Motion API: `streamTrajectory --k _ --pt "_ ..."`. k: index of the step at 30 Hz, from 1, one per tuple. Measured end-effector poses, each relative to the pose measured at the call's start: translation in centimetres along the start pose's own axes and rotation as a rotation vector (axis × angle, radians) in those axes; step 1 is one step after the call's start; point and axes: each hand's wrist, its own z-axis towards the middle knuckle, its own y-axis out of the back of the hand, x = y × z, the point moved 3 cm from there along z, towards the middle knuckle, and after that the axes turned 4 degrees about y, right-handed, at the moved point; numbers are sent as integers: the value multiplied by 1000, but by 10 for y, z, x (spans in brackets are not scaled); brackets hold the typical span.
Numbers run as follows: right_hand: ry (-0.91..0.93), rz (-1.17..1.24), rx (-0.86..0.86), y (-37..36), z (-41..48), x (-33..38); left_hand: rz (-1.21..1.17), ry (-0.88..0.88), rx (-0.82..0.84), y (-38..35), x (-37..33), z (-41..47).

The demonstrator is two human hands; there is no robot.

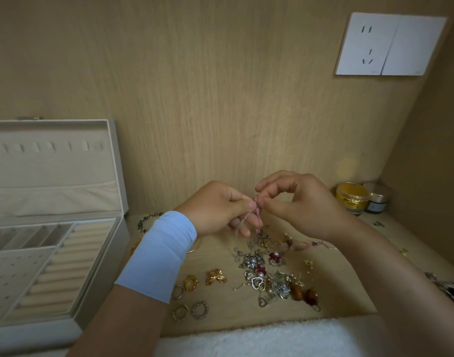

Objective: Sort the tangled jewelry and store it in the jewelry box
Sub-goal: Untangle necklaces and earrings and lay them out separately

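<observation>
while both hands were held up over the desk, a thin pinkish chain (257, 211) was pinched between them, its loose strands hanging toward the tangled jewelry pile (266, 270) on the wooden desk (220, 302) just beneath. the left hand (215, 207) gripped the chain between thumb and forefinger, its other fingers curled under it. the right hand (298, 204) nipped the same chain at the top, fingertips touching the left's, its remaining fingers arched above. whether the chain's lower end was caught in the pile, i could not tell.

left of the pile lay a gold bow brooch (215, 276) and, nearer the left forearm, a gold ring (190, 282) with three more rings near it. a dark beaded bracelet (146, 220) curved out from behind the left wrist, which wore a pale blue band (159, 253). at the far left the jewelry box (99, 266) stood open, lid upright against the wall, ring rolls and compartments showing. two small jars (352, 195) sat in the back right corner, a white socket plate (388, 45) hung on the wall above, and a white towel (259, 338) lay along the near edge.
</observation>
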Motion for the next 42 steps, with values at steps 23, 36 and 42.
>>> streamTrajectory --k 23,36,42 --pt "-174 -17 240 -9 -6 2 -202 89 -164 -1 -3 4" --pt "-160 212 110 1 -2 5 -427 24 -83 0 -1 3" --pt "-265 261 37 3 -3 1 -471 19 -90 2 -1 4"
